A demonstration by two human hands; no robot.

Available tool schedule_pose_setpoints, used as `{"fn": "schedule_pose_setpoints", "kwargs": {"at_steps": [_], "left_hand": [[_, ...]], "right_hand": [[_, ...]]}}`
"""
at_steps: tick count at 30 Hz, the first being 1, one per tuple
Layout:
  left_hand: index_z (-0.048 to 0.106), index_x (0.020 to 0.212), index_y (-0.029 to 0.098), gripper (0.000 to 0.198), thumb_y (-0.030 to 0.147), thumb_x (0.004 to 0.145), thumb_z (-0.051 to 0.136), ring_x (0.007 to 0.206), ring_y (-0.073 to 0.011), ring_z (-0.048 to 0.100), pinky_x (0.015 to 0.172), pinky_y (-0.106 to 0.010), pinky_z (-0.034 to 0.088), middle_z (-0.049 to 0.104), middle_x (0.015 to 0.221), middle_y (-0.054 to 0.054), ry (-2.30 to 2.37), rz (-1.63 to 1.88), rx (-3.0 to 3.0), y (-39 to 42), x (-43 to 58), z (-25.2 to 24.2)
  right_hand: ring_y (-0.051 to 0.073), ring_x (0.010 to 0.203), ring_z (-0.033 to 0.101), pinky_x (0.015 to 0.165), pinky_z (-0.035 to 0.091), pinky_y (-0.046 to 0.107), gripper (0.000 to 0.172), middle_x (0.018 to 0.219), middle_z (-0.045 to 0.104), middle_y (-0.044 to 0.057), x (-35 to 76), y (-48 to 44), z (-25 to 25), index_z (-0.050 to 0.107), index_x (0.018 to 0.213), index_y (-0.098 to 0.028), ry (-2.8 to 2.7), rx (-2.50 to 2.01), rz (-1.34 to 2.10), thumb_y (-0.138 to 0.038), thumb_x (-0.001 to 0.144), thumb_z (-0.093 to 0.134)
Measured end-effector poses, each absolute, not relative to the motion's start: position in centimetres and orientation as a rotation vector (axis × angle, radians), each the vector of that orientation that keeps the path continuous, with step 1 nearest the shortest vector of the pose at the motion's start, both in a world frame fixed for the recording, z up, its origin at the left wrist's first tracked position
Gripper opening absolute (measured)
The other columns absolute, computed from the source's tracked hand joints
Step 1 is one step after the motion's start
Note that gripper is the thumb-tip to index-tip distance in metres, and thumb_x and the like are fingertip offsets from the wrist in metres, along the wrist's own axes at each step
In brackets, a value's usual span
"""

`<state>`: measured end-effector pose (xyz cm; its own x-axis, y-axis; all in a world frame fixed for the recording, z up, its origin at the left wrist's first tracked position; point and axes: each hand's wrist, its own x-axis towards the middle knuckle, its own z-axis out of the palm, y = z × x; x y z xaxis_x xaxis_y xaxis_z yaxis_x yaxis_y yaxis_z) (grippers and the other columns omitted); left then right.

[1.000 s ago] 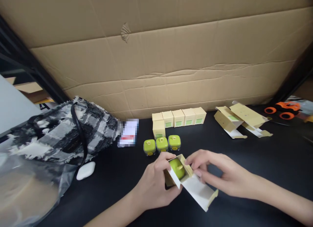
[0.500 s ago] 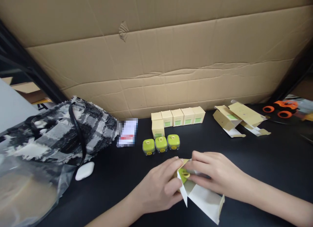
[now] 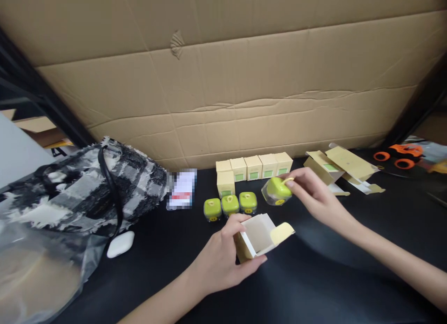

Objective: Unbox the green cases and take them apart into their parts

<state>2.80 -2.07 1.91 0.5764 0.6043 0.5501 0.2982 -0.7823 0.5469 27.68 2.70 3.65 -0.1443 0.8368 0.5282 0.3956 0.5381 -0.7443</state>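
My left hand [image 3: 220, 259] grips a small cream carton [image 3: 260, 235] with its top flaps open and nothing visible inside, low over the black table [image 3: 349, 268]. My right hand [image 3: 314, 196] pinches a green apple-shaped jar [image 3: 277, 190] with a clear base, held in the air just right of three like jars [image 3: 230, 205] standing in a row. Behind them stands a row of several closed cream boxes [image 3: 254, 167] with green labels, one more box [image 3: 226, 184] in front at the left.
Opened flattened cartons [image 3: 342, 168] lie at the back right. A black-and-white fabric bag [image 3: 87, 189] and clear plastic fill the left, a white earbud case [image 3: 120, 243] beside them. An orange toy car [image 3: 401, 156] sits far right. A cardboard sheet [image 3: 223, 82] walls the back.
My right hand pulled the green jar out of the carton and carried it up and right toward the row of jars. The carton in my left hand now shows a bare inside.
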Motion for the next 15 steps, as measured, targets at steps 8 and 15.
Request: {"fn": "schedule_pose_setpoints", "kwargs": {"at_steps": [8,15], "left_hand": [[0.021,0.119,0.031,0.066,0.024,0.077,0.070,0.109,-0.0262,0.061,0.084,-0.042,0.055,0.048,0.124,-0.011,0.659,1.023,2.403,-2.0,2.8,1.6],[0.023,0.114,0.027,0.062,0.019,0.072,0.068,0.104,-0.0276,0.064,0.084,-0.043,0.055,0.053,0.118,-0.011,0.872,0.990,2.254,-2.5,2.9,1.9]], "right_hand": [[0.021,0.090,0.064,0.076,0.054,0.036,0.017,0.097,0.065,0.006,27.1,4.5,0.7,0.055,0.098,-0.021,-1.996,-1.094,0.512,-0.035,0.095,0.047],[0.023,0.107,0.061,0.088,0.054,0.044,0.024,0.114,0.058,0.011,26.8,3.9,1.1,0.050,0.115,-0.021,-1.979,-1.001,0.289,-0.032,0.093,0.050]]}}
